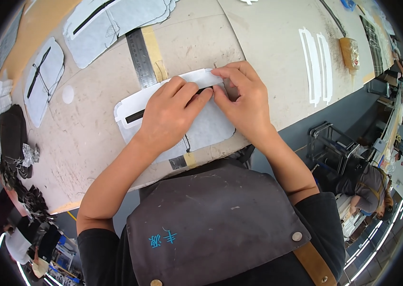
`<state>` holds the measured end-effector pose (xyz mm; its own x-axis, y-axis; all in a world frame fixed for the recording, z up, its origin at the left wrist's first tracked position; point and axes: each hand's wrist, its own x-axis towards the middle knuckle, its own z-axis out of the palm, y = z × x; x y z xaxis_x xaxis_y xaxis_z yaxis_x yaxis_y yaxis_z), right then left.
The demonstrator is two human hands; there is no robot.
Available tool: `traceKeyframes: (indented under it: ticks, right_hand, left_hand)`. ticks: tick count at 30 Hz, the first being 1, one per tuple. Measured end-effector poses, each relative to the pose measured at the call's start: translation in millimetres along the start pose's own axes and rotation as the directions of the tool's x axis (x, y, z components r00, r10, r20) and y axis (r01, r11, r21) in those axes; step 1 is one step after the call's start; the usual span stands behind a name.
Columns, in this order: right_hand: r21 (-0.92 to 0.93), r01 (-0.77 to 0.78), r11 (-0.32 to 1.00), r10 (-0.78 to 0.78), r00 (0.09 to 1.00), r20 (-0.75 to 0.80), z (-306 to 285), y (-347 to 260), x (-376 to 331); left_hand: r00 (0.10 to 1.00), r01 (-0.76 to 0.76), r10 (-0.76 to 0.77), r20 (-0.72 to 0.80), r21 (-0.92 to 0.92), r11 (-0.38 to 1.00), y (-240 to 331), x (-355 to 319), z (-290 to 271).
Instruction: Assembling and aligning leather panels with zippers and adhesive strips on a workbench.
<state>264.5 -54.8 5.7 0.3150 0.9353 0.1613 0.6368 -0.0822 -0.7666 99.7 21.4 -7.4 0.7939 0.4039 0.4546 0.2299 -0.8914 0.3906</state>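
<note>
A light grey, fabric-like panel (pixel 211 121) lies on the table close to my body, with a white strip frame (pixel 126 106) along its far edge. Inside that frame runs a narrow black slot (pixel 134 117). My left hand (pixel 169 113) rests over the middle of the strip, fingers curled and thumb tip pressed at the slot's right part. At the strip's right end, my right hand (pixel 245 97) pinches the edge between thumb and fingers. The left hand hides the middle of the slot. A dark thread (pixel 187 143) hangs on the panel's near part.
A steel ruler (pixel 140 57) and tan tape run under the panel. Similar panels (pixel 87 45) lie at the far left, white strip frames (pixel 312 66) at the right. A yellowish bottle (pixel 349 53) stands near the right edge. Dark fabric pieces (pixel 13 133) pile up at left. Another person (pixel 371 188) is at right.
</note>
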Motion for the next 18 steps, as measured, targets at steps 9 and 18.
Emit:
traceKeyframes:
  ticks: [9,18]
  right_hand:
    - [0.024,-0.065,0.998,0.065,0.998,0.007,-2.6,-4.7,1.0]
    - [-0.444,0.395,0.804,-0.405,0.911,0.077,-10.1,8.8,-11.8]
  left_hand:
    - [1.000,0.007,-0.007,0.000,0.008,1.000,-0.7,-1.4,0.2]
    - [0.999,0.025,-0.025,-0.026,-0.008,1.000,0.7,-0.6,0.8]
